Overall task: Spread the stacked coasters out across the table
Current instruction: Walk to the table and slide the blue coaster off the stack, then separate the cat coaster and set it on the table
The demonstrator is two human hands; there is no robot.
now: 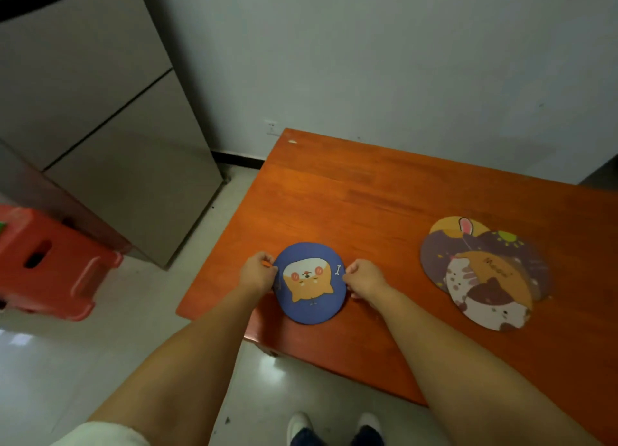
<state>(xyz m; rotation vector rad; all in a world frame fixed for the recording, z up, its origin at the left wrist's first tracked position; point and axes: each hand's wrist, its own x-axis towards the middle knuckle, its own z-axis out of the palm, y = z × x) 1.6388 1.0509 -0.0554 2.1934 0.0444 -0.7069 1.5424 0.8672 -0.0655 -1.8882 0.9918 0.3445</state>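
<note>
A round blue coaster (309, 283) with an orange dog face lies near the left front corner of the orange wooden table (368, 191). My left hand (257, 273) pinches its left edge and my right hand (364, 278) pinches its right edge. To the right, an overlapping pile of round coasters (481, 271) rests on the table: a cat coaster on top at the front, a dark purple one under it, and an orange one with a rabbit ear at the back. Neither hand touches that pile.
A red plastic stool (57, 265) stands on the pale floor at left, beside a tall beige fridge (110, 118). A white wall runs behind the table. My shoes (334, 429) show below the table's front edge.
</note>
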